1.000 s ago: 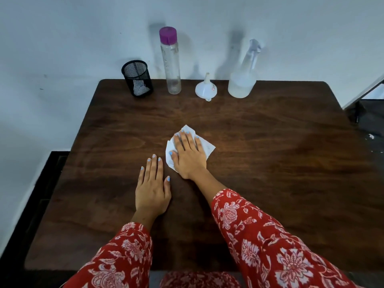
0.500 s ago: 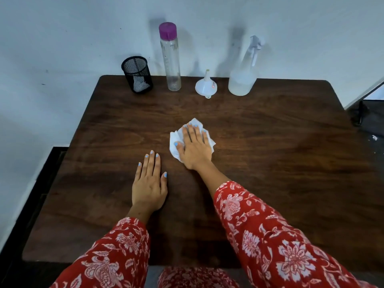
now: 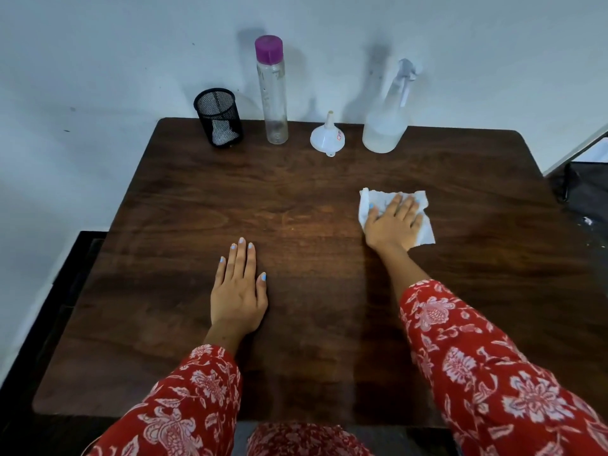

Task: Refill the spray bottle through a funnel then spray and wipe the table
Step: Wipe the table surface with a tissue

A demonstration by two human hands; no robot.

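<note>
While both palms sit on the dark wood, status as follows:

right hand [image 3: 393, 222]: flat, fingers straight and slightly spread, pressing a white paper towel [image 3: 422, 222] onto the worktop [image 3: 296, 199], right of centre. Nothing gripped.
left hand [image 3: 238, 291]: flat on the bare wood, fingers straight and close together, thumb out. Holds nothing; well apart from the towel.
paper towel: crumpled, lying flat, edges showing around the right-hand fingers and at the far left corner.
spray bottle [image 3: 385, 126]: back edge of the worktop, upright, trigger head on. Translucent body, clear liquid in the lower part; exact level hard to read.
funnel [image 3: 327, 138]: white, just left of the spray bottle, standing mouth-down with spout up. Small red-marked label on its side.
tall bottle [image 3: 272, 93]: clear cylinder, purple cap on, upright left of the funnel. Looks near empty; cannot tell if any liquid is left at the bottom.
mesh cup [image 3: 218, 118]: black wire holder at the far left of the row, something white inside at the bottom, not identifiable.
sleeves [image 3: 477, 357]: red with white floral print, on both arms.
</note>
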